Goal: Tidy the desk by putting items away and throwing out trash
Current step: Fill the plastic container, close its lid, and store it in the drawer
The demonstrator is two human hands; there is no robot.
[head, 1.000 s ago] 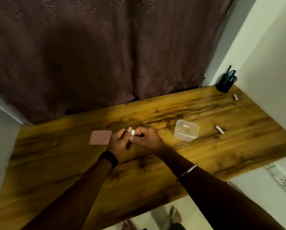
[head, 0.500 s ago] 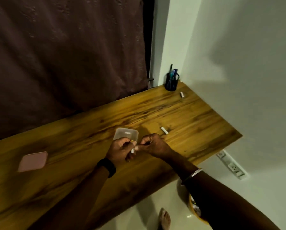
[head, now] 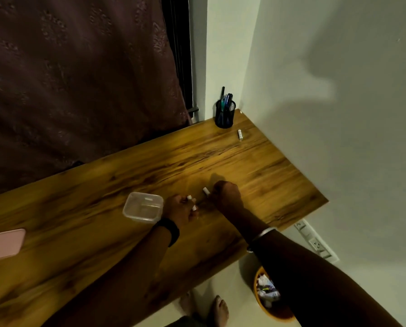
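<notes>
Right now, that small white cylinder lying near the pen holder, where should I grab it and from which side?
Pinch the white cylinder across its middle, coming from above. It lies flat on the desk, pointing roughly away from you, with bare wood along both long sides; the pen holder stands apart, beyond its far end.

The pink flat thing (head: 4, 243) gets chopped off by the left edge, so no telling what it is. The left hand (head: 180, 210) pinches small white bits (head: 189, 197), way too tiny and smeared to name. The right hand (head: 225, 195) curls on a white stub (head: 206, 190), fingertips tucked out of sight. The orange bin (head: 274, 313) on the floor sits mostly behind the right forearm, contents just a blur. Markings on the little white cylinder (head: 240, 134) near the pen holder (head: 224, 115) are unreadable. The desk (head: 79, 232) runs off the left and near edges.
</notes>
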